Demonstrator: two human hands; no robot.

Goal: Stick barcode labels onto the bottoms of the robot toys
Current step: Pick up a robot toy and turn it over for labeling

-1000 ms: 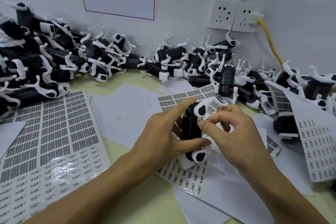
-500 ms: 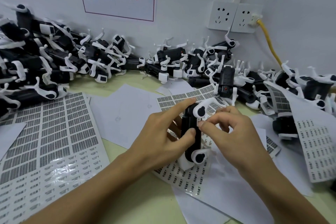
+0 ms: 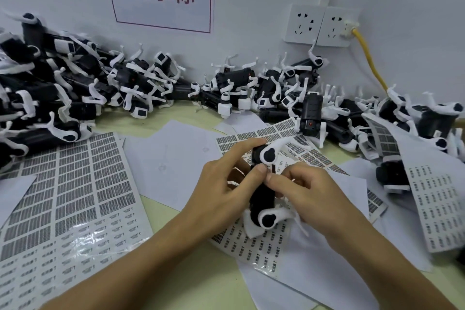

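Observation:
A black robot toy with white legs [image 3: 261, 196] is held bottom-up over a label sheet [image 3: 254, 251] in the middle of the table. My left hand [image 3: 221, 184] grips its body, index finger along the top end, thumb pressed on the underside. My right hand [image 3: 309, 191] holds the toy's right side, its thumb tip meeting the left thumb on the black underside. A small white barcode label [image 3: 270, 168] shows just above the thumbs. Whether the label is fully stuck down is hidden by the thumbs.
Heaps of black and white robot toys [image 3: 63, 93] line the wall from left to right [image 3: 415, 118]. A large barcode sheet [image 3: 68, 196] lies at the left, another [image 3: 437, 204] at the right. White backing papers [image 3: 171, 158] cover the table. A yellow cable [image 3: 370, 63] runs from the wall sockets.
My left thumb slid up the toy's underside from its lower part to meet my right thumb near the label. The toy stayed in about the same place.

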